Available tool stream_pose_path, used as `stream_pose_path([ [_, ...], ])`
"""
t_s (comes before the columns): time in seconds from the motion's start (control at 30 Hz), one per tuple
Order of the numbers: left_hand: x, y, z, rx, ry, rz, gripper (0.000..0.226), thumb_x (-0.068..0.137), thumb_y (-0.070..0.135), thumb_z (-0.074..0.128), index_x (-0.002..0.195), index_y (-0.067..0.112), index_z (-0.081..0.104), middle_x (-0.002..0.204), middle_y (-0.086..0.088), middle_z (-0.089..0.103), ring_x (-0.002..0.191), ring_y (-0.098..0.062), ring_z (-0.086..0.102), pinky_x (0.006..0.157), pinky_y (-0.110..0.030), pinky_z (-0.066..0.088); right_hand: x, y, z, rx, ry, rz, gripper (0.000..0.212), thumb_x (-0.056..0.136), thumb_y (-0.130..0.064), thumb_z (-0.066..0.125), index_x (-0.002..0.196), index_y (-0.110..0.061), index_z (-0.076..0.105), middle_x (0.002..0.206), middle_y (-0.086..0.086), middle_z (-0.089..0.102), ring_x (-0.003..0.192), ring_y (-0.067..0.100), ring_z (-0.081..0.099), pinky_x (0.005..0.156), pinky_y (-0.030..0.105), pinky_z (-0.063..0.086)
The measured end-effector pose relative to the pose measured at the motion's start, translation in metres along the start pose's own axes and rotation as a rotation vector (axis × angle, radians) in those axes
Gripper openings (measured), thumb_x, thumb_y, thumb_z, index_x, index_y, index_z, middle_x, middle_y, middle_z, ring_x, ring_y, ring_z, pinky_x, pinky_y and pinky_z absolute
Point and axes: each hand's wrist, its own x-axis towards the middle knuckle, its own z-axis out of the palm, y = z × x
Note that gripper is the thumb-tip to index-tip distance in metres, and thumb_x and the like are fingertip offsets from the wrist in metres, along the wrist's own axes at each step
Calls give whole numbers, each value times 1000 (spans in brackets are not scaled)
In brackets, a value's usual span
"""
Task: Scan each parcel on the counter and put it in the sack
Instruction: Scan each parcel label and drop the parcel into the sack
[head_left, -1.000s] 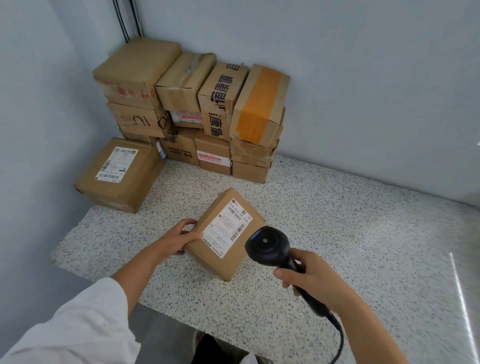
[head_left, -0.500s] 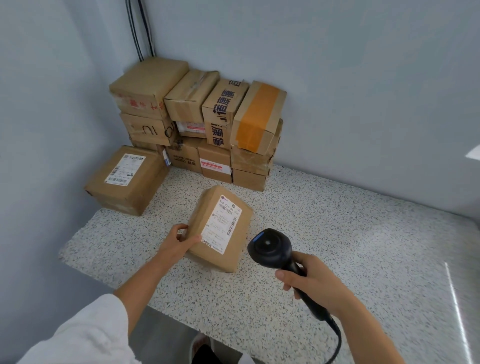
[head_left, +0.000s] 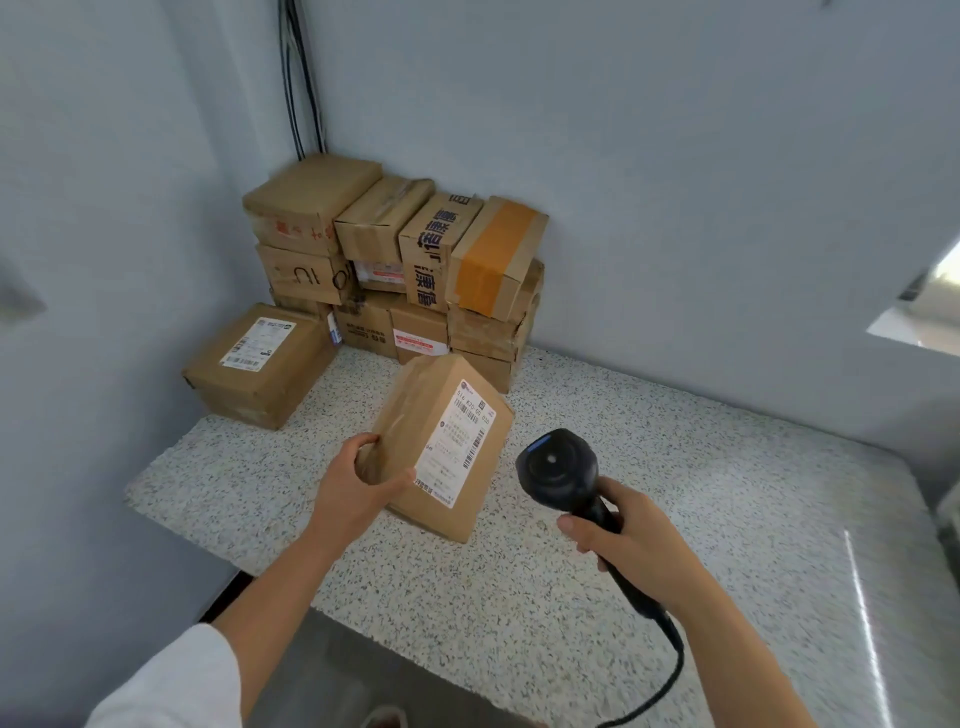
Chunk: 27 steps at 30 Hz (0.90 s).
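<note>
Tipped the parcel (head_left: 441, 447) up since a second ago: no longer lying flat, now standing steeply with the label (head_left: 457, 441) turned up toward the scanner (head_left: 558, 467). Grips its left edge with the left hand (head_left: 358, 493), thumb across the front, fingers curled round behind. Wraps the right hand (head_left: 628, 540) tight round the scanner's handle, head just beside the label, not touching. Seems to keep the parcel's near bottom edge on the counter (head_left: 675, 493), though hard to be sure from this angle. Looks like the scan itself coming up, barcode well presented. Leaves plenty to do: stacked boxes (head_left: 395, 260) in the corner and a large box (head_left: 260, 358) beside them, all waiting. No sack in view.
</note>
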Motion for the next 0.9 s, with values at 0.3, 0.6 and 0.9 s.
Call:
stream_pose_path([
  [0.3, -28, 57, 27, -86, -111, 205, 80, 63, 34, 84, 131, 21, 45, 124, 6, 44, 112, -9, 40, 92, -33, 42, -49, 5, -12, -42, 341, 4, 31, 79, -39, 69, 102, -36, 48, 95, -9, 59, 74, 0, 52, 60, 15, 36],
  [0.6, -65, 86, 34, -81, -359, 408, 76, 67, 30, 84, 132, 25, 44, 122, 9, 43, 111, -10, 42, 93, -35, 44, -134, 2, 4, -60, 698, 113, 36, 79, -36, 70, 105, -35, 45, 101, -14, 52, 82, -5, 49, 62, 8, 34],
  [0.9, -127, 105, 78, -35, -612, 535, 68, 66, 30, 83, 120, 38, 43, 124, 7, 43, 109, -14, 46, 92, -43, 49, -244, 26, 10, -96, 992, 236, 35, 76, -31, 73, 102, -35, 50, 101, -11, 54, 88, 1, 50, 67, 8, 35],
])
